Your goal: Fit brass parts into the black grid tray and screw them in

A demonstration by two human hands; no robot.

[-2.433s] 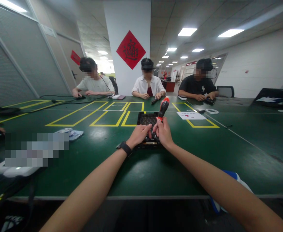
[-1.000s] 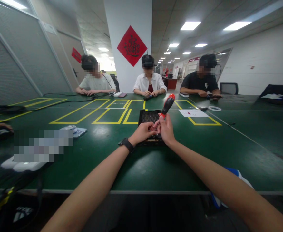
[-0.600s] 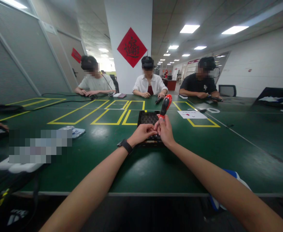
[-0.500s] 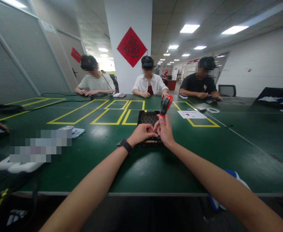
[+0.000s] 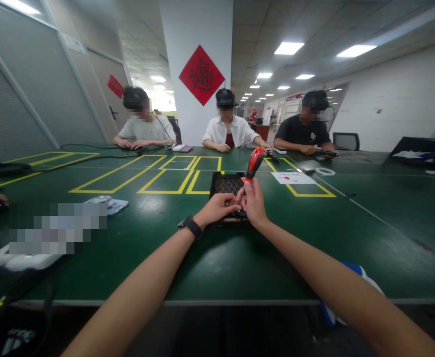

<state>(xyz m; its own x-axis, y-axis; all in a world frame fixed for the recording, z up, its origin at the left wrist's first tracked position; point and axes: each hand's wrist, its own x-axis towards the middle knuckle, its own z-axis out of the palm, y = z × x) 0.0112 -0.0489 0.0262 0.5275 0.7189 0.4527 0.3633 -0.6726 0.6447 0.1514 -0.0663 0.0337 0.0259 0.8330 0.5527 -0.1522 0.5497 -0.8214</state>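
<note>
My right hand (image 5: 254, 203) is closed around the lower part of a screwdriver (image 5: 255, 163). Its red and black handle sticks up above my fingers, leaning a little to the right, while the tip is hidden among the fingertips. My left hand (image 5: 219, 209), with a black band on the wrist, meets it there in a pinch; whatever lies between those fingertips is too small to make out. Both hands are over the near part of a black crate-like tray (image 5: 213, 184) with a patterned bottom. My hands cover much of its contents.
Yellow tape outlines (image 5: 160, 192) mark the green table (image 5: 284, 263). A white sheet (image 5: 294, 178) lies right of the tray, with a white ring (image 5: 325, 171) beyond. White items (image 5: 20, 260), partly blurred, lie at left. Three people sit across the table, and a cable (image 5: 72, 163) runs at left.
The screwdriver handle stands slightly more upright and has turned in my right hand. Both hands stay together over the tray. The view has shifted slightly.
</note>
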